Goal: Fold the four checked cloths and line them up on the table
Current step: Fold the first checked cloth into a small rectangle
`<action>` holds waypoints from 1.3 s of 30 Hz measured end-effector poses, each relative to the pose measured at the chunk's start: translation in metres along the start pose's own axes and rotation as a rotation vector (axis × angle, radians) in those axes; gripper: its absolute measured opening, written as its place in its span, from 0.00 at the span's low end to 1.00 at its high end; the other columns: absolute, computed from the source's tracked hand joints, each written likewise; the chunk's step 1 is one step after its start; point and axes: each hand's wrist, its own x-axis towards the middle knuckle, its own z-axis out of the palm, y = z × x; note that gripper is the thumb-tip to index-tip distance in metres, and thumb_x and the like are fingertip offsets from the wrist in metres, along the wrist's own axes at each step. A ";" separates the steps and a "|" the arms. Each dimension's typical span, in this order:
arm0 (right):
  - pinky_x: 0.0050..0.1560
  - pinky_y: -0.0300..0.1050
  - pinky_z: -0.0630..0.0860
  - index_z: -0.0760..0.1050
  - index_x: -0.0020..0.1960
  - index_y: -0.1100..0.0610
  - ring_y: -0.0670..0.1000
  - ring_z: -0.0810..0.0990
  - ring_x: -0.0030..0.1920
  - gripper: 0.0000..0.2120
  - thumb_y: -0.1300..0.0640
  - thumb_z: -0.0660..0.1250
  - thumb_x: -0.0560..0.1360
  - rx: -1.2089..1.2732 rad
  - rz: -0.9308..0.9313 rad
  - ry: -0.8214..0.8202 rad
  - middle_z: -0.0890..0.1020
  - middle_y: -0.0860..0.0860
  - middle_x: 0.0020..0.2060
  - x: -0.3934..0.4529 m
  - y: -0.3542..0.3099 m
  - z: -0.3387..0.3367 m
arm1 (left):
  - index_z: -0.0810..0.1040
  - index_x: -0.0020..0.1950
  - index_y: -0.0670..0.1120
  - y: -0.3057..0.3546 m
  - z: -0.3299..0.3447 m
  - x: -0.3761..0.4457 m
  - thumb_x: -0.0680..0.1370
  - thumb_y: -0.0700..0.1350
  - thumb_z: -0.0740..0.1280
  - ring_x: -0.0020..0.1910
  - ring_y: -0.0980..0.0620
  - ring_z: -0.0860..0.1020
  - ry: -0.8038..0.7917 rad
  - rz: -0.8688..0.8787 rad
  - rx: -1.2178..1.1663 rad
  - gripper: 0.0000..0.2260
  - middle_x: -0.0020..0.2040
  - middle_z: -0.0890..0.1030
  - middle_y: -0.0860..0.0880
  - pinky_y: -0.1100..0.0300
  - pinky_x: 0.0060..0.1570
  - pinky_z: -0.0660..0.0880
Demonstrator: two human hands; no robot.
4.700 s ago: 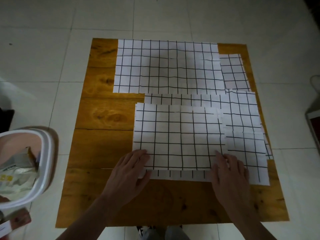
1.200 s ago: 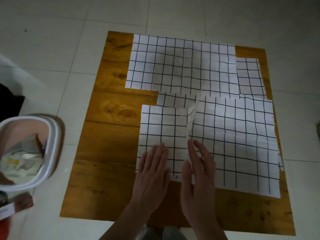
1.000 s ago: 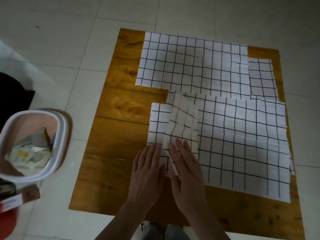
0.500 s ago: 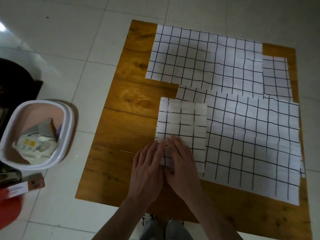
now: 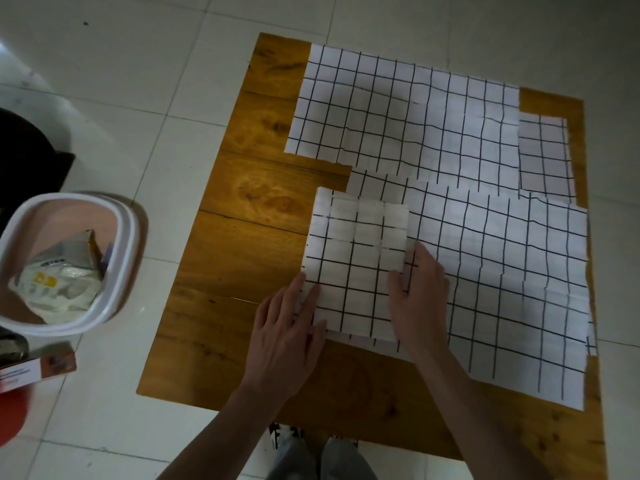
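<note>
A folded white cloth with black checks lies on the wooden table, its right part over a larger spread cloth. My left hand lies flat with fingers straight on the folded cloth's near left corner. My right hand presses flat on its right edge. A second spread checked cloth covers the far side of the table. A smaller checked piece shows at the far right, partly under the others.
A white bin with crumpled packaging stands on the tiled floor left of the table. A small box and something red lie near it. Bare wood shows along the table's left and near sides.
The near cloth has been folded over from right to left into a smaller square. My hands have spread apart from its middle to its left corner and right edge.
</note>
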 end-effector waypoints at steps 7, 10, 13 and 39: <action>0.45 0.29 0.72 0.63 0.79 0.54 0.40 0.78 0.49 0.30 0.57 0.71 0.80 0.307 0.249 -0.065 0.80 0.47 0.56 0.015 -0.016 -0.007 | 0.70 0.78 0.46 0.005 0.005 0.004 0.85 0.52 0.57 0.77 0.43 0.68 0.017 -0.018 0.065 0.23 0.78 0.70 0.43 0.42 0.72 0.69; 0.42 0.36 0.74 0.77 0.64 0.55 0.51 0.82 0.49 0.12 0.57 0.69 0.81 0.406 0.310 -0.101 0.83 0.51 0.50 0.017 -0.017 -0.010 | 0.70 0.78 0.46 0.005 0.003 0.007 0.85 0.51 0.57 0.78 0.43 0.66 0.024 -0.004 0.080 0.22 0.78 0.70 0.43 0.45 0.76 0.60; 0.42 0.46 0.80 0.80 0.51 0.56 0.61 0.81 0.47 0.03 0.57 0.68 0.81 0.441 0.302 -0.065 0.84 0.58 0.48 0.011 -0.015 -0.011 | 0.71 0.77 0.44 0.008 -0.003 0.012 0.85 0.51 0.56 0.78 0.43 0.65 0.054 -0.007 0.061 0.22 0.78 0.71 0.42 0.48 0.77 0.56; 0.65 0.38 0.72 0.73 0.70 0.47 0.42 0.76 0.67 0.19 0.45 0.50 0.87 -0.079 -0.067 -0.059 0.79 0.46 0.67 -0.100 0.037 -0.024 | 0.56 0.85 0.42 0.042 0.017 -0.002 0.88 0.54 0.52 0.85 0.45 0.52 -0.105 0.259 0.103 0.28 0.85 0.56 0.42 0.46 0.81 0.54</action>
